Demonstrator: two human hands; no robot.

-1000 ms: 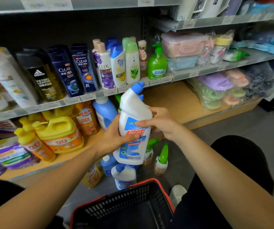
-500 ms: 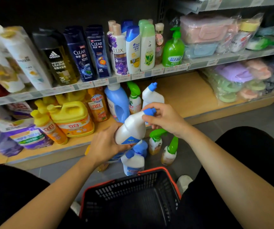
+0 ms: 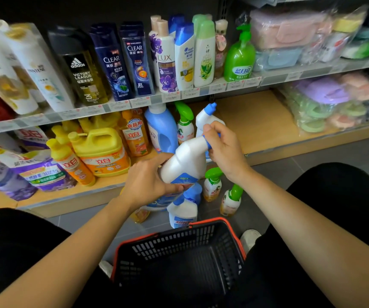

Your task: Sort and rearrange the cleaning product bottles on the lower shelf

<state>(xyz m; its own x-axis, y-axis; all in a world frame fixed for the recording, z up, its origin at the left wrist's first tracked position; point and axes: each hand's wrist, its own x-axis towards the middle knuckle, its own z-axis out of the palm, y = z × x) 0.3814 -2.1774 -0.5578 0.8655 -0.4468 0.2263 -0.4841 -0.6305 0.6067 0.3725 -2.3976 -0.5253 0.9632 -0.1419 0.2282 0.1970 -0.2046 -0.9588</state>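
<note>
Left hand (image 3: 145, 181): wraps the white bottle (image 3: 185, 160), bearing its weight.
Right hand (image 3: 223, 150): pinches its cap, probably aiming at the lower shelf (image 3: 256, 121) front edge.

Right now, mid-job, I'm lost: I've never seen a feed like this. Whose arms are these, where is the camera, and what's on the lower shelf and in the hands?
There is no machine here: these are a person's two bare hands. The single picture comes from a camera worn on the person's head, looking forward and down. The left hand grips the body of a tilted white bottle with a blue cap, and the right hand grips its neck at the cap. On the wooden lower shelf stand a yellow jug, a blue bottle, a green-trigger spray and a second white bottle. More bottles stand on the floor below, among them a small green-topped bottle. A black basket with a red rim sits nearest the camera.
</note>
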